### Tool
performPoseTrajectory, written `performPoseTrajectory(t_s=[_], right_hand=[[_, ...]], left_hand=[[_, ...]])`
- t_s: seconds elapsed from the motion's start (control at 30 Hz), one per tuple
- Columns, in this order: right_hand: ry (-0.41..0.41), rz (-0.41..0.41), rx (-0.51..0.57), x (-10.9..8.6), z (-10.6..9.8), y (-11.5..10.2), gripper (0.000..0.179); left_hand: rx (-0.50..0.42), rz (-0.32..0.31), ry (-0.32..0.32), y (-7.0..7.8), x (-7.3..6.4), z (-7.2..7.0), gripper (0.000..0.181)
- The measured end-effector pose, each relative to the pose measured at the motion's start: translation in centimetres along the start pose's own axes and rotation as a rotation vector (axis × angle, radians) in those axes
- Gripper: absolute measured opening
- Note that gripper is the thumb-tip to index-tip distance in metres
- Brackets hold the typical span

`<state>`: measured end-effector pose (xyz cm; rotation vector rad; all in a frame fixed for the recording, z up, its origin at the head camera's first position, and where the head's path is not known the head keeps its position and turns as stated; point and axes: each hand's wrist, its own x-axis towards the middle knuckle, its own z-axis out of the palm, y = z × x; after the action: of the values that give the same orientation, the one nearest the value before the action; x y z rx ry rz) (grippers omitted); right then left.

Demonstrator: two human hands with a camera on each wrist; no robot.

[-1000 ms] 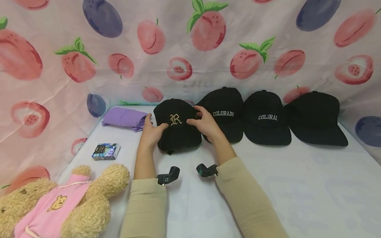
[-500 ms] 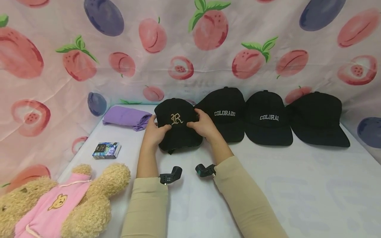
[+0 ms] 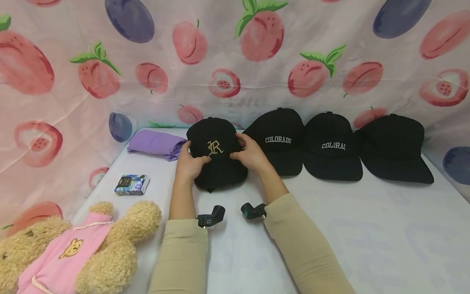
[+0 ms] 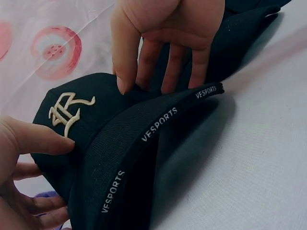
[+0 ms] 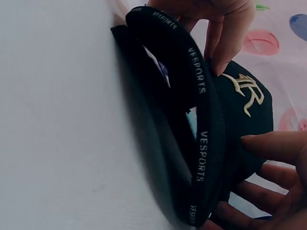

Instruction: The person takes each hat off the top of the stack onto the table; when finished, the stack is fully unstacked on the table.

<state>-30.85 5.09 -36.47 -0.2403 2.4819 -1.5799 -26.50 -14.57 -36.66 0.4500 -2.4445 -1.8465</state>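
In the head view, a black baseball cap with a gold R on its front sits at the left end of a row of caps. My left hand grips its left side, thumb on the front and fingers behind. Its right side is held by my right hand in the same way. Pale VESPORTS lettering runs along the edge of the brim in the left wrist view. From the right wrist, the cap's dark underside shows, with the brim edge raised over the white surface.
To the right stand two black COLORADO caps and a plain black cap. Left lie a folded purple cloth, a small blue patterned box and a teddy bear. A fruit-print sheet hangs behind.
My left hand has closed in on the cap's side. In the last half second the cap's crown has shifted slightly left and up, and the cap has tilted a little between both hands.
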Motion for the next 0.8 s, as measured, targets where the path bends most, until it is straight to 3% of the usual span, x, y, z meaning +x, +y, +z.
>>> performPoseTrajectory(t_s=[0.4, 0.8], right_hand=[[0.018, -0.041, 0.085, 0.0, 0.1, 0.1, 0.077], [0.098, -0.094, 0.177, -0.1, -0.1, -0.6, 0.075]], left_hand=[[0.006, 0.025, 0.023, 0.3, -0.2, -0.6, 0.092], [0.022, 0.097, 0.069, 1.7, 0.2, -0.8, 0.089]])
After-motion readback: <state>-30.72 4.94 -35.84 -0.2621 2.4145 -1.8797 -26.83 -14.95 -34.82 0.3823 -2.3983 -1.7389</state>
